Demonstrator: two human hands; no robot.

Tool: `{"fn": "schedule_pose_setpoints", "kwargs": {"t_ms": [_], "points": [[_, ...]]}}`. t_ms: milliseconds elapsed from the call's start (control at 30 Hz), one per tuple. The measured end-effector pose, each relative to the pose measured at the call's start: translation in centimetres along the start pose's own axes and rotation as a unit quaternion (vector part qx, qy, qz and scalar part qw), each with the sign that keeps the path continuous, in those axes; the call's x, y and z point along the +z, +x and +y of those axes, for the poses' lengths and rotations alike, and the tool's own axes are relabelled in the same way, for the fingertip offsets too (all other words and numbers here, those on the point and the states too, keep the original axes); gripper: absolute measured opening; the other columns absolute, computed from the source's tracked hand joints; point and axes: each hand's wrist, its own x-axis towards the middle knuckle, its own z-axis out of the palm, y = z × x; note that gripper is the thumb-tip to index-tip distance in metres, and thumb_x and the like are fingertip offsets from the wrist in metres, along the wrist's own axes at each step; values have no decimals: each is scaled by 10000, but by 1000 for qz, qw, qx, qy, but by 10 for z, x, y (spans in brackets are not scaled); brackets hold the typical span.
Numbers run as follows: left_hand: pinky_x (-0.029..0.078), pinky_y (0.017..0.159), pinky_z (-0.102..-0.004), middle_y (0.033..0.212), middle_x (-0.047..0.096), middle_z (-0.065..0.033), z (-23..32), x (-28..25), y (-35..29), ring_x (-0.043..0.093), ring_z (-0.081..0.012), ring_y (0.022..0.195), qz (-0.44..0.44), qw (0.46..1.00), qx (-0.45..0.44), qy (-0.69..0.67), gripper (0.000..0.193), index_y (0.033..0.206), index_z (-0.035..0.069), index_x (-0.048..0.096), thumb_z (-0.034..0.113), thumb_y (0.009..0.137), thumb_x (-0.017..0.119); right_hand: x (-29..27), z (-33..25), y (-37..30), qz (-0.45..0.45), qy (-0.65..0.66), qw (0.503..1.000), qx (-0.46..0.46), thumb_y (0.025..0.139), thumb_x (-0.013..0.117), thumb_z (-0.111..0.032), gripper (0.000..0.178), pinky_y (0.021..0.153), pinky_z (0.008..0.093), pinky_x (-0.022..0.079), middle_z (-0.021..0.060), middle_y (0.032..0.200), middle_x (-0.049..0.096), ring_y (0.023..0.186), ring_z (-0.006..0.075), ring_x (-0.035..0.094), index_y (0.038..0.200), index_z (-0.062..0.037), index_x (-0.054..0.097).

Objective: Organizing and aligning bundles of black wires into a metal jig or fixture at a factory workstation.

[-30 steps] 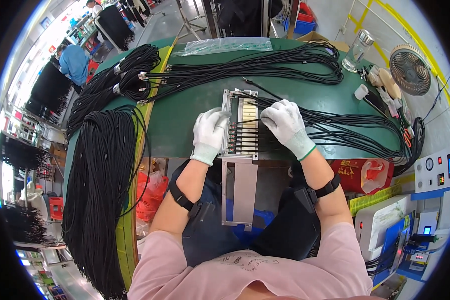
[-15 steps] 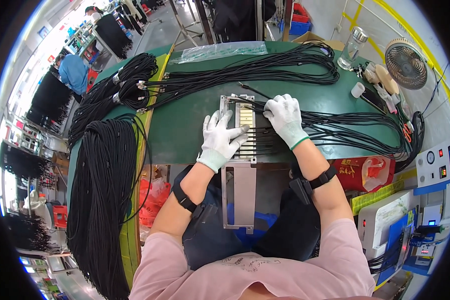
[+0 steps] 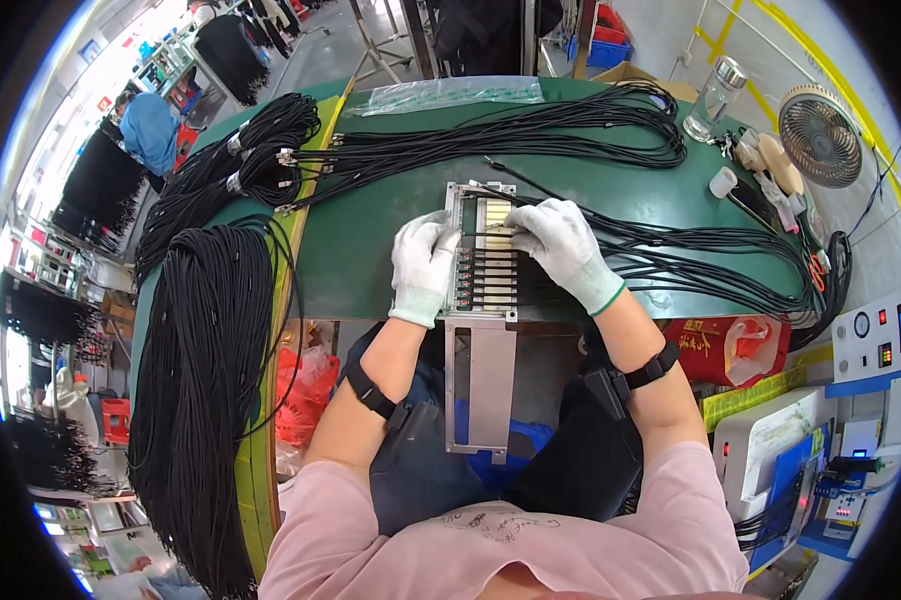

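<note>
A metal fixture (image 3: 511, 316) with a row of slots lies across the front edge of the green table. Several black cables (image 3: 494, 281) sit side by side in its nearer slots, their connector ends at the left rail. My right hand (image 3: 566, 250), in a white glove, pinches another black cable (image 3: 484, 235) over the fixture, right of its pale slot bars. At the left rail, my gloved left hand (image 3: 423, 262) has its fingers closed around the end of that cable. The fingertips partly hide the connector. More cable (image 3: 710, 240) trails right from the fixture.
Bundles of black cable (image 3: 205, 330) cover the table's left side, and another bundle (image 3: 530, 135) lies along the back. A glass bottle (image 3: 715, 98), a white cup (image 3: 722, 182) and a fan (image 3: 819, 137) stand at the right. A clear plastic bag (image 3: 450, 95) lies at the far edge.
My left hand has drawn back left off the slots, uncovering the seated cables. My right hand has come left and nearer, bringing a cable end over the fixture.
</note>
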Motion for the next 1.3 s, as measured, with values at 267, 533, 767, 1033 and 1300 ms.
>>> {"fn": "schedule_pose_setpoints", "kwargs": {"t_ms": [267,533,767,1033,1300], "points": [[453,914,-383,1045,676,-136,-6,-7,1,585,-306,1030,-52,995,-49,72,215,995,58,700,217,898,591,-4,4,-3,-36,-20,999,3,753,715,-131,152,761,364,456,26,765,631,793,243,589,904,-140,702],[459,892,-381,1025,682,-136,3,-12,2,594,-302,1011,-89,987,-99,88,206,1009,72,701,198,910,572,-6,3,-5,-52,-85,995,30,748,713,-135,141,780,360,448,7,790,634,855,222,583,888,-151,708],[411,969,-458,1204,609,-162,7,4,-2,548,-358,1087,-66,994,48,76,188,941,181,733,316,842,648,-1,6,-7,-41,-61,997,12,736,707,-129,156,778,362,450,13,832,641,884,230,576,891,-137,704],[183,1109,-583,1373,473,-225,13,8,-3,386,-400,1295,-164,956,138,201,233,907,299,750,454,748,681,-12,6,8,-27,-88,995,39,668,725,-185,173,757,430,472,94,834,625,850,320,580,795,-91,655],[358,1030,-497,1246,583,-179,3,9,-8,501,-390,1180,-68,996,39,49,254,908,175,741,392,787,689,0,-7,7,3,-35,999,30,686,718,-100,115,763,396,444,81,796,638,852,288,583,782,-80,657]]}}
